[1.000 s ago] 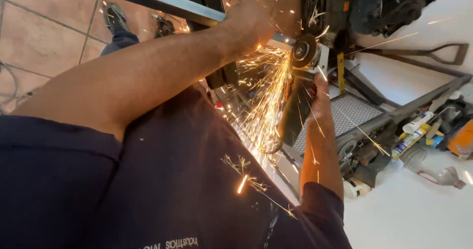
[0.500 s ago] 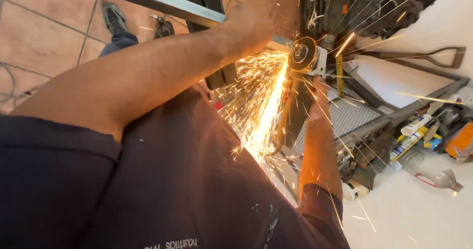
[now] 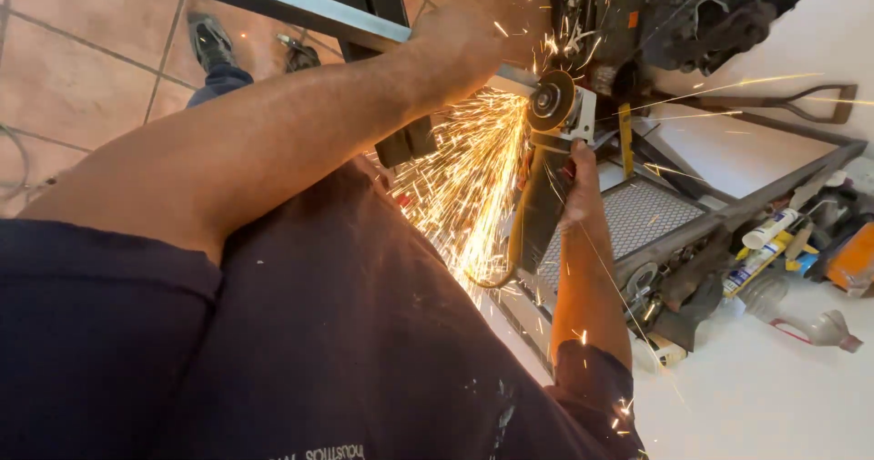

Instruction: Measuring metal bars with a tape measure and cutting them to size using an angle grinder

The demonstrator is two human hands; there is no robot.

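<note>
Hands: two (image 3: pixel 460 41) (image 3: pixel 575 180), gripping one angle grinder (image 3: pixel 551 155).

Dark navy short-sleeve t-shirt (image 3: pixel 346 333), fabric creased, small pale paint flecks near lower hem, line of light printed lettering at hem edge. Sleeves end above elbows; forearms bare. Left hand (image 3: pixel 464 37), right hand (image 3: pixel 578 182): no gloves, no watch, no rings visible. Blue trouser leg (image 3: pixel 218 82) below. Dark worn shoes (image 3: pixel 209 40), grey soles, laces.
</note>
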